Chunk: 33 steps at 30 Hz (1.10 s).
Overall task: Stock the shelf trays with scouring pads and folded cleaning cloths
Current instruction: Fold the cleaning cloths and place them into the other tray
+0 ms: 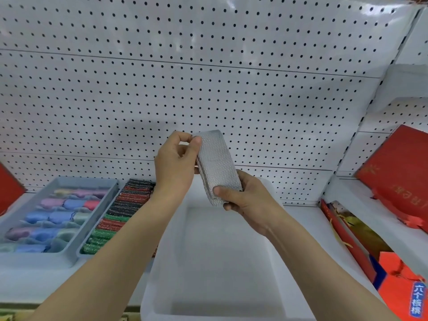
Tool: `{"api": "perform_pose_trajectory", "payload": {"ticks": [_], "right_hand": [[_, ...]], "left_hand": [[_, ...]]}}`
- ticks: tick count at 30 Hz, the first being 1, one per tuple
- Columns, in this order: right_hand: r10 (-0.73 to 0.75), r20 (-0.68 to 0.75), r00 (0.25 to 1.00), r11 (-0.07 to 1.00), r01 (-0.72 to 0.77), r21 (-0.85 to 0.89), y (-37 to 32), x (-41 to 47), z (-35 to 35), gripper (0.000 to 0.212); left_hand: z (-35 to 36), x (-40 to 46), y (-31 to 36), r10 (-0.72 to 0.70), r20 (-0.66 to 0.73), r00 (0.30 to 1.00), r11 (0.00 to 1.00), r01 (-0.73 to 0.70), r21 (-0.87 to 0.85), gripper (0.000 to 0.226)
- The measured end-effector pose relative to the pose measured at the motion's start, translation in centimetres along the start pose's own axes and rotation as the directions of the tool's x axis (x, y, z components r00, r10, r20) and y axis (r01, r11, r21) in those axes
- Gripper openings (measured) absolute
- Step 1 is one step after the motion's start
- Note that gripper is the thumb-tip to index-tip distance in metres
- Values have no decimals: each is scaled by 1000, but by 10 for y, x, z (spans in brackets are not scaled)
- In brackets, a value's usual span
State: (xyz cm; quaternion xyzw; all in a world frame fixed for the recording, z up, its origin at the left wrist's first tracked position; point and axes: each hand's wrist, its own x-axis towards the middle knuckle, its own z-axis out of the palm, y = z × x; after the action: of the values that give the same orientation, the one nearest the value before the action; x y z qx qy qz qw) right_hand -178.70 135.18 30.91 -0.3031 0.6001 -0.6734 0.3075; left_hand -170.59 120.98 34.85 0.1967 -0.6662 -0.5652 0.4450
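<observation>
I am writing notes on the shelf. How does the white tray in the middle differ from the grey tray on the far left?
The white tray looks empty; the grey tray holds pastel pads. The white tray has one open space; the grey tray has dividers. Two hands hold a folded cloth over the white tray, none over the grey tray. Both sit on the shelf.

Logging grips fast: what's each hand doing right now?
Left hand: pinching the top of the folded grey textured cloth.
Right hand: gripping its lower end.

Two hands (176, 163), one grey folded cloth (216, 167), three trays (162, 262), and one red box (398, 172). Too many pads (120, 212) to count.
</observation>
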Motion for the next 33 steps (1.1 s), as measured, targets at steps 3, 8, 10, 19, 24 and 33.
{"api": "perform_pose_trajectory", "payload": {"ticks": [3,8,10,19,24,33], "right_hand": [[-12,2,1000,996,12,-86,0,0,-3,35],[-104,-76,992,994,100,-51,-25,7,-10,45],[-143,-113,983,990,140,-35,-31,11,-5,44],[-208,-356,911,975,220,-8,-19,22,12,18],[-187,-367,911,965,240,104,-20,24,8,15],[51,-217,975,978,-4,211,-23,22,-7,32]], "left_hand": [[-1,-3,-1,-91,38,995,990,95,-102,9],[-1,-5,4,-60,234,970,989,90,-118,7],[4,-6,3,-15,272,962,996,38,-81,2],[21,-28,-9,27,197,980,998,-38,55,18],[23,-29,-22,-144,238,961,979,104,174,32],[21,-37,-37,-199,314,928,980,182,85,19]]}}
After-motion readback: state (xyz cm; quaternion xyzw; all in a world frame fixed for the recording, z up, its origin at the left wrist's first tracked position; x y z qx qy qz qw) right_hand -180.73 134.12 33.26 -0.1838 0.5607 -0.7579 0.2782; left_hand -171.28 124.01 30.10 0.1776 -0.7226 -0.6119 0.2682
